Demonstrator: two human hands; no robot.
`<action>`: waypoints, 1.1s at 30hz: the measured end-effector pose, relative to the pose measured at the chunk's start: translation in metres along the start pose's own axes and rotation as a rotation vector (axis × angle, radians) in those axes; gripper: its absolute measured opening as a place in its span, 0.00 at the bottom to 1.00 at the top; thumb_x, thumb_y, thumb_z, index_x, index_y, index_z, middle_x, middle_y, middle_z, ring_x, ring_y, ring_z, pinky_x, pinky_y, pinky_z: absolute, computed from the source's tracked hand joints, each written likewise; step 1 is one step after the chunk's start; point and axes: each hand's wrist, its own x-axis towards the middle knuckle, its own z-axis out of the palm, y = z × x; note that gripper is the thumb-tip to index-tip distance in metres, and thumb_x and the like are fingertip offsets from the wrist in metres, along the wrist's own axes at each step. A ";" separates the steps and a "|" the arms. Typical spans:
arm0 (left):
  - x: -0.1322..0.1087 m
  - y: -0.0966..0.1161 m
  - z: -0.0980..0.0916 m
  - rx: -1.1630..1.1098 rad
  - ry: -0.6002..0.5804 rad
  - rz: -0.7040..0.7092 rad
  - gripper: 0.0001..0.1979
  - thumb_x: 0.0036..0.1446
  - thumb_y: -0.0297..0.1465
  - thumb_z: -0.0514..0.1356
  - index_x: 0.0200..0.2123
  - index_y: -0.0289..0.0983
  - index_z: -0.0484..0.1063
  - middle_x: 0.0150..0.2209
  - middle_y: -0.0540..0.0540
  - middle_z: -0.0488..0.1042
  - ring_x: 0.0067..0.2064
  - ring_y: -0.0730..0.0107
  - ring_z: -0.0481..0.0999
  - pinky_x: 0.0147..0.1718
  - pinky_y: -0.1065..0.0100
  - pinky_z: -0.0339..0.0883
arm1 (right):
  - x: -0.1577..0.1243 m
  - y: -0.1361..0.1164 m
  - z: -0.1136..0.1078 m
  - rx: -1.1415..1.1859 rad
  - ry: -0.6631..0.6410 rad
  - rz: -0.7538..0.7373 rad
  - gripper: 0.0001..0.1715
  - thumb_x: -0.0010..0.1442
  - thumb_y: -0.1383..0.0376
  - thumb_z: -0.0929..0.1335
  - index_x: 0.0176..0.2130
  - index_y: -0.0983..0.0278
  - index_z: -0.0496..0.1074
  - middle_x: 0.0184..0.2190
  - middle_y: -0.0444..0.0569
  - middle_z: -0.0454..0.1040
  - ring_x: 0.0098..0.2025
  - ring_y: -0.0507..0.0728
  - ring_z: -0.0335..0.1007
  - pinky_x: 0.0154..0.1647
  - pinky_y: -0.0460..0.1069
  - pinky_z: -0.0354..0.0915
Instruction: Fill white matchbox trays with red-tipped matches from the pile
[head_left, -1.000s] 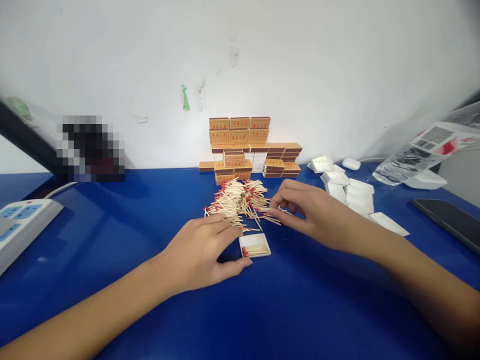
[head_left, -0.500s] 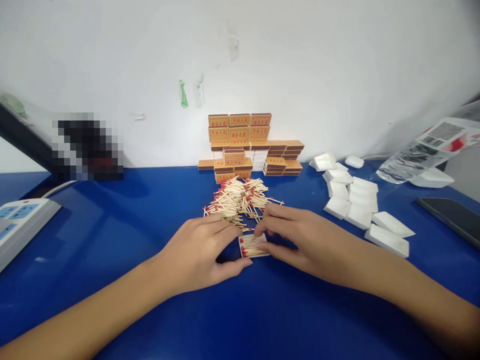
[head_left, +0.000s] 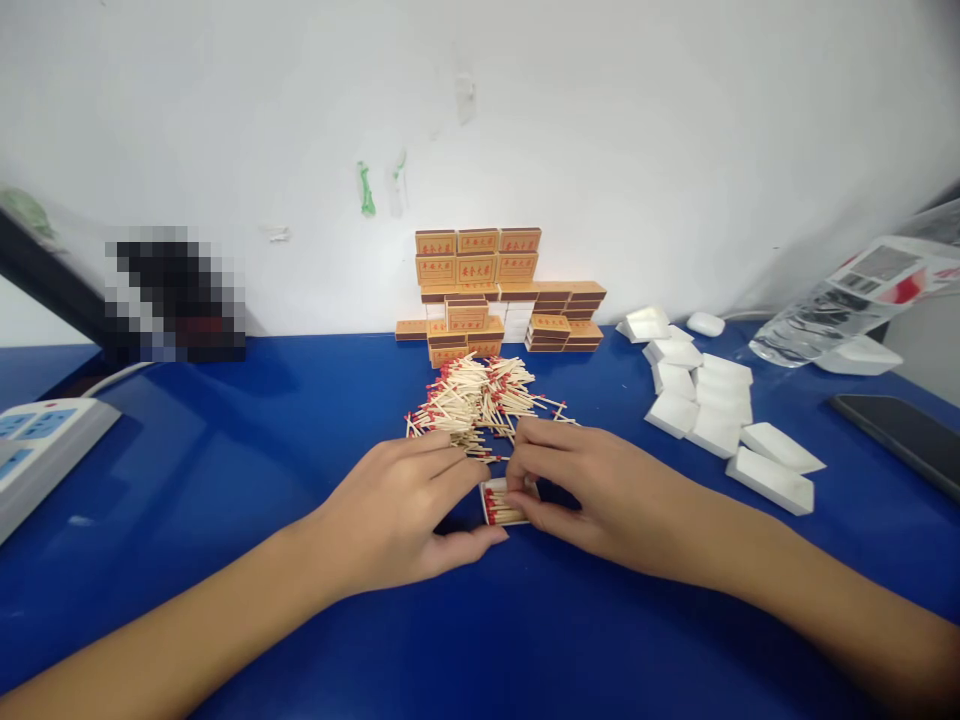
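Observation:
A white matchbox tray lies on the blue table in front of me, with a row of red-tipped matches in it. My left hand steadies the tray's left end between thumb and fingers. Over the tray's right part, the thumb and fingers of my right hand are pinched together on matches, hiding that end of the tray. Just behind both hands is a loose heap of matches, heads pointing various ways.
Orange matchboxes are stacked against the wall. Several white empty trays lie to the right, near a clear plastic bottle and a dark phone. A power strip sits at the left.
My right hand has lowered slightly and its fingers have closed in over the tray. The tray has shifted a little towards me, with my left hand still beside it.

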 end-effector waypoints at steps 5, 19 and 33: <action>-0.001 -0.001 0.000 0.006 0.024 0.008 0.14 0.64 0.39 0.67 0.44 0.34 0.73 0.34 0.47 0.78 0.34 0.64 0.77 0.32 0.63 0.71 | -0.002 0.016 -0.014 -0.108 0.137 0.048 0.07 0.69 0.68 0.66 0.39 0.62 0.75 0.38 0.49 0.74 0.36 0.55 0.71 0.35 0.49 0.64; -0.003 -0.001 0.001 0.016 0.027 -0.026 0.15 0.64 0.40 0.67 0.46 0.34 0.74 0.34 0.46 0.79 0.33 0.64 0.77 0.29 0.65 0.69 | -0.004 0.048 -0.022 -0.196 -0.010 0.259 0.11 0.69 0.58 0.67 0.37 0.61 0.73 0.35 0.48 0.72 0.34 0.56 0.68 0.35 0.51 0.62; -0.002 -0.003 0.001 -0.006 0.001 -0.048 0.15 0.65 0.40 0.66 0.46 0.34 0.75 0.32 0.47 0.77 0.32 0.65 0.76 0.30 0.66 0.68 | -0.011 0.064 -0.025 -0.126 -0.075 0.277 0.14 0.72 0.55 0.65 0.38 0.60 0.71 0.36 0.48 0.73 0.34 0.56 0.68 0.35 0.51 0.61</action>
